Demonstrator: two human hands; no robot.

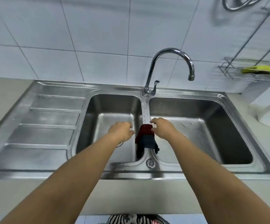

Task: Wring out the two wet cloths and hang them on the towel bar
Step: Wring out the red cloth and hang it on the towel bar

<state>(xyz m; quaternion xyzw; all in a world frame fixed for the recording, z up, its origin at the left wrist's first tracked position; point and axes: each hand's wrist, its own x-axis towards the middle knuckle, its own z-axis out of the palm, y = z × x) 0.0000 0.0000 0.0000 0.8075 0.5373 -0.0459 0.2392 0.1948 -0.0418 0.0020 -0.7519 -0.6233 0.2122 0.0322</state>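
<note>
A dark red cloth (146,130) and a dark blue cloth (147,143) are draped together over the divider of a steel double sink (237,113); they are judged soft, limp and water-heavy, best gathered by the bunched top; the left hand (121,131) is held loosely curled just beside them, gripping nothing; the right hand (163,128) is seen touching the red top, its grip uncertain

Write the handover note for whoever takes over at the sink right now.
Left hand: over the left basin, fingers curled, holding nothing visible.
Right hand: fingertips at the dark red cloth; grip unclear.
Both cloths, dark red and dark blue cloth, lie draped over the divider of the stainless steel double sink.
Done: nothing evident.
Left: wring both and hang them; no towel bar clearly in view.
</note>
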